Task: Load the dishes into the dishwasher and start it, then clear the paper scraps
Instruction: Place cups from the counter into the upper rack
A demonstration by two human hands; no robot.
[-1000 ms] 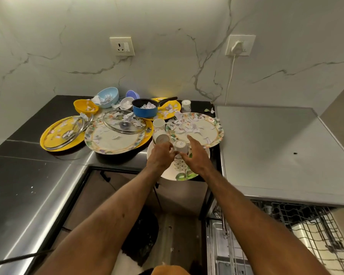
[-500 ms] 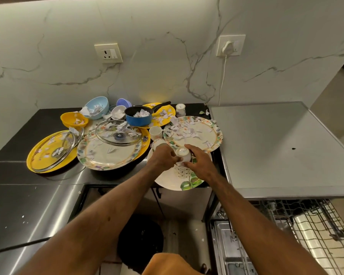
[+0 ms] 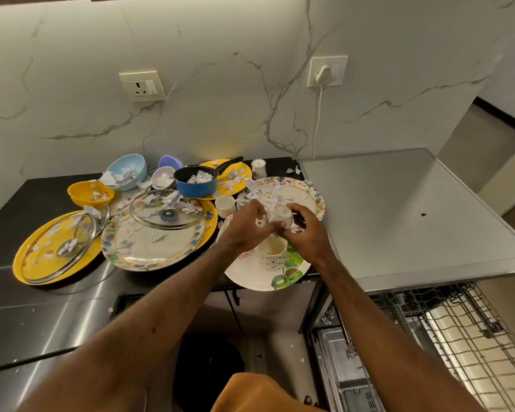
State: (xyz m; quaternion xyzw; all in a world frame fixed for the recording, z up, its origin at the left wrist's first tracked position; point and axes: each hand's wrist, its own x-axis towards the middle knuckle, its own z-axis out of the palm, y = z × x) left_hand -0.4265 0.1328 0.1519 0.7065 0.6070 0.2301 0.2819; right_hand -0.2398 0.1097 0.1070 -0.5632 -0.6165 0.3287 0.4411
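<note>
Countertop (image 3: 21, 197), leaf plate (image 3: 250, 278) overhangs edge, L hand (image 3: 244, 230), R hand (image 3: 306, 236) grip cups (image 3: 281, 214)

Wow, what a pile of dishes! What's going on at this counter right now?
A person is working through dirty dishes strewn with paper scraps. The left hand and right hand together grip a small white cup, tipped over above a patterned cup that stands on a leaf-print plate. The dishwasher rack at lower right is pulled out. A blue pan and the other dishes sit on the counter, not yet loaded.
</note>
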